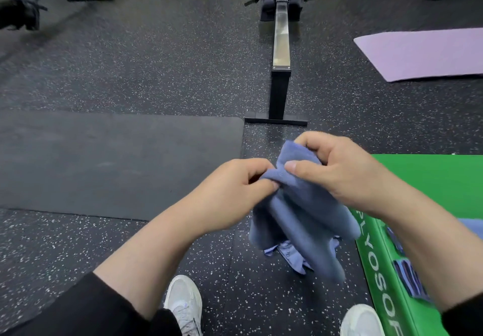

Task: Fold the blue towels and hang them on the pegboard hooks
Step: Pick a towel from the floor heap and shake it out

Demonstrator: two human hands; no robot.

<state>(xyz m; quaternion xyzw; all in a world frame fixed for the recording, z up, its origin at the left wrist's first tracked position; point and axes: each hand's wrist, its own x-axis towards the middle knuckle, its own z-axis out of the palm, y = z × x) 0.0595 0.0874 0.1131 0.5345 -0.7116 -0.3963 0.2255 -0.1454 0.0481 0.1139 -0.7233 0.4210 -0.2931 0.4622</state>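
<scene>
A blue towel (303, 215) hangs bunched in the air in front of me, its lower end with a label dangling above the floor. My left hand (230, 194) pinches its upper edge between thumb and fingers. My right hand (337, 171) grips the same top edge just to the right, fingers curled round the cloth. The edge of another blue towel (471, 227) lies on the green box at the right, mostly hidden behind my right forearm. No pegboard or hooks are in view.
A green plyo box (431, 179) stands at my right. A rowing machine (281, 48) runs away ahead. A black mat (109, 163) lies left, a purple mat (423, 53) far right. Speckled rubber floor and my white shoes (184, 304) are below.
</scene>
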